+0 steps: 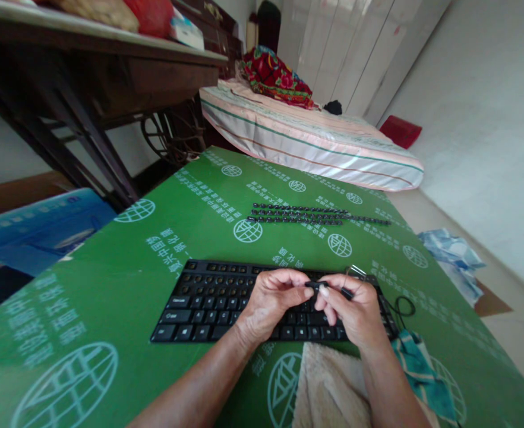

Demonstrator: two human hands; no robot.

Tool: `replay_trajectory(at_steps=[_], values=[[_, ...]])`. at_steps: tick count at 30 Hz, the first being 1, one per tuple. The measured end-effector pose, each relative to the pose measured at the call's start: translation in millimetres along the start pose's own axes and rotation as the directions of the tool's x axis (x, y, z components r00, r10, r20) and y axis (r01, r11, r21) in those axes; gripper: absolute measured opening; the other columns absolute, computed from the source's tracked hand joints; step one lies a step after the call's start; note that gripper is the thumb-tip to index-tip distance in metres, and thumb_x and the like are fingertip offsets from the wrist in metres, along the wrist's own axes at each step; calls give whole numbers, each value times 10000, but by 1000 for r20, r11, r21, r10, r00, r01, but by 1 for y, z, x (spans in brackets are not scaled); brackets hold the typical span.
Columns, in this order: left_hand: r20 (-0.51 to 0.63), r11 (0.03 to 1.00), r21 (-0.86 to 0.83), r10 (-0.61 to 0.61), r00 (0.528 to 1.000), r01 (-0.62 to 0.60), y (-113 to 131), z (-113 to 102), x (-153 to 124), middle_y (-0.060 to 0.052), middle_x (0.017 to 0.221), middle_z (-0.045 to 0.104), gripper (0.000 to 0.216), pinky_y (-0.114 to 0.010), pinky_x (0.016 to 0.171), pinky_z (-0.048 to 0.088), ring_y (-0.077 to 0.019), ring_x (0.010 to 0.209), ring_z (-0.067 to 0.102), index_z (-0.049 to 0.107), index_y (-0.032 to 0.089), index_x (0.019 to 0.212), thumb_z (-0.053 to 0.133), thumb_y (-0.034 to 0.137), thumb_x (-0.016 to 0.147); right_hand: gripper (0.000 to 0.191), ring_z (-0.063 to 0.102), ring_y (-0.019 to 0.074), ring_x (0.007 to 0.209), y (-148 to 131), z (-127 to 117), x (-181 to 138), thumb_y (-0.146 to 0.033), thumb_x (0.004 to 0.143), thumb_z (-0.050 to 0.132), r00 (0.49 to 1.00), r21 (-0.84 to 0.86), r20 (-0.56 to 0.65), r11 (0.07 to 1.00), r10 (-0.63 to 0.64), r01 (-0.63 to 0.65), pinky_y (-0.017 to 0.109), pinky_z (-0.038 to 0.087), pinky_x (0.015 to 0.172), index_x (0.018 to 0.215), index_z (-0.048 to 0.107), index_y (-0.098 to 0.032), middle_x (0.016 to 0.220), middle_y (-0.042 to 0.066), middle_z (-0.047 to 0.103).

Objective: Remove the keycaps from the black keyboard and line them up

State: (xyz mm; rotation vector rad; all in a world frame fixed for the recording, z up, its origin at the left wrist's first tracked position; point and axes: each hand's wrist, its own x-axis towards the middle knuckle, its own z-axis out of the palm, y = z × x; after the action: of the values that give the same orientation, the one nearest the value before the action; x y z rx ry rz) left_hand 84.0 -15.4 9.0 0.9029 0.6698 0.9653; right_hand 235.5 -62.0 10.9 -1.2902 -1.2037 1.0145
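A black keyboard (pixel 208 297) lies on a green printed table cover (pixel 110 285). Both my hands hover over its right half. My left hand (pixel 273 303) is closed, its fingertips pinching the end of a small black piece (pixel 316 286). My right hand (pixel 353 309) is closed too, holding the same black piece from the other side between thumb and fingers. Farther back on the cover lie rows of small black keycaps (pixel 306 215) lined up in strips.
A beige fluffy cloth (pixel 328 386) and a teal checked cloth (pixel 417 368) lie near the front edge. A black cable (pixel 403 306) loops right of the keyboard. A dark wooden table (pixel 88 65) stands at left, a bed (pixel 311 137) behind, a blue box (pixel 34 229) at left.
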Motion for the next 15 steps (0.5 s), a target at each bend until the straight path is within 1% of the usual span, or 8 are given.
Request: replay_trajectory(at_steps=[5, 9, 15], values=[[-9, 1000, 17, -6, 1000, 6, 2, 2, 0, 24, 566, 609, 95, -205, 566, 410, -77, 523, 488, 689, 130, 594, 769, 182, 584, 175, 449, 66, 355, -3, 0, 1, -307, 797, 599, 1000, -42, 8, 999, -6, 7, 202, 361, 374, 792, 644, -137, 562, 8, 624], [-11, 1000, 21, -12, 1000, 12, 2, 2, 0, 34, 539, 592, 79, -192, 556, 393, -67, 509, 467, 684, 130, 582, 757, 159, 589, 159, 452, 67, 352, -6, 0, 1, -296, 788, 601, 1000, -83, 2, 996, -14, 15, 205, 372, 383, 770, 648, -146, 563, 2, 625], [13, 999, 10, -31, 999, 31, 0, 0, 1, 32, 558, 602, 62, -174, 567, 382, -57, 529, 473, 676, 120, 595, 727, 141, 625, 240, 449, 58, 368, -8, 0, 0, -274, 814, 565, 999, -153, 36, 988, -30, 35, 206, 384, 418, 615, 595, -143, 558, 13, 619]])
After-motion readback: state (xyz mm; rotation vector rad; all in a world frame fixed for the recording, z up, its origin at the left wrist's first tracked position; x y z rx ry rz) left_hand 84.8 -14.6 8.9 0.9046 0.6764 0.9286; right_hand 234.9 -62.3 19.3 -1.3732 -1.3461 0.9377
